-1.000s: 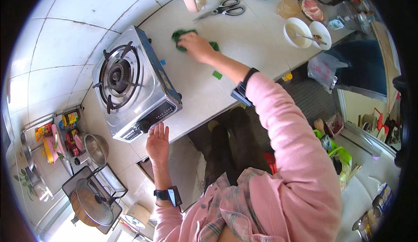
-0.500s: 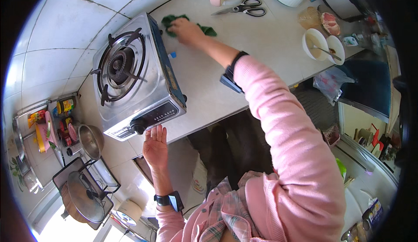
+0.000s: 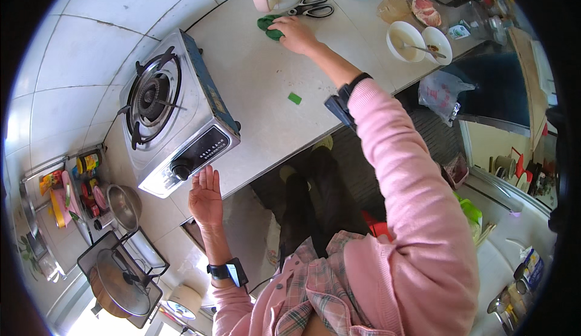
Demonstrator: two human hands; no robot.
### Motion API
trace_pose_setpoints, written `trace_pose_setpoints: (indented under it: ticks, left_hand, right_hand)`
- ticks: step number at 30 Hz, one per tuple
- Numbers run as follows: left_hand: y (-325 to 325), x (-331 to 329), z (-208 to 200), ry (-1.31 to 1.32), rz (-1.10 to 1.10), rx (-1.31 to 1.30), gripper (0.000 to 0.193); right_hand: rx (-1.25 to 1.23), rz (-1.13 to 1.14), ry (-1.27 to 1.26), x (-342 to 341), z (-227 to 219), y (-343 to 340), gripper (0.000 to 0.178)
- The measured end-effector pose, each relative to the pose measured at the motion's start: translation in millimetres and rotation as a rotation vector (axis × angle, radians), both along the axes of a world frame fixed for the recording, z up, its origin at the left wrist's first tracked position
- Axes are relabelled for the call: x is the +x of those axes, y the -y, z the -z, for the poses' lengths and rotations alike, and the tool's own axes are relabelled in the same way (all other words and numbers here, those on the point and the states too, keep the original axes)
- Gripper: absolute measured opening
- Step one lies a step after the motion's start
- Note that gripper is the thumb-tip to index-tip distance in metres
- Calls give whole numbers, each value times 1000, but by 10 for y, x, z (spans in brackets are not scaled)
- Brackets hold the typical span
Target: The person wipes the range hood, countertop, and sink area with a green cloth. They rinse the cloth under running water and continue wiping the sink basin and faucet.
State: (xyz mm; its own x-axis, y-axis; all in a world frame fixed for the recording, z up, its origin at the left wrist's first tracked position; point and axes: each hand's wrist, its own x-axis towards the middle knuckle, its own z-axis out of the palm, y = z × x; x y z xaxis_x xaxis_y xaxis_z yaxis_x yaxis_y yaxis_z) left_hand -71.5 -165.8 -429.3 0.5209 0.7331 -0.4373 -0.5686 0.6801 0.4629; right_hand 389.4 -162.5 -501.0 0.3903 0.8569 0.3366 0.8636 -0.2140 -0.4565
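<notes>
At the counter's far edge, right hand (image 3: 295, 33) pressed flat on green cloth (image 3: 268, 26); left hand (image 3: 206, 198) spread, well apart.

Pink long-sleeved top (image 3: 411, 215) over a plaid shirt (image 3: 315, 293)
Black wristbands with dark devices circle both wrists; dark trousers (image 3: 315, 197) below.

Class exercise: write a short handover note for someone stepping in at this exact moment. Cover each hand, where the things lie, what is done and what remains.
Right hand: pressed on the crumpled green cloth on the white countertop, beside the black-handled scissors.
Left hand: open, empty, at the counter edge by the steel single-burner gas stove.
Done: cannot tell how much is wiped.
Left: a small green scrap lies mid-counter.
</notes>
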Motion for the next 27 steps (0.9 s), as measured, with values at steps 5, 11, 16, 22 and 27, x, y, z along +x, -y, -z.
trace_pose_setpoints:
  ticks: [5, 11, 16, 22, 27]
  left_hand:
    - [3, 19, -5, 29, 26, -15, 32]
    - [-12, 59, -55, 70, 68, 11, 34]
    - [-47, 84, -34, 94, 86, -29, 34]
    - [-48, 116, -48, 108, 101, -36, 33]
    - [-32, 158, -143, 82, 94, 18, 31]
  right_hand:
    - [-103, -124, -162, -623, 178, 87, 34]
    - [120, -36, -255, -589, -161, 975, 42]
    - [50, 492, -145, -144, -219, 2135, 43]
    - [85, 516, 46, -1044, 294, 1801, 46]
    - [272, 239, -262, -2053, 183, 858, 41]
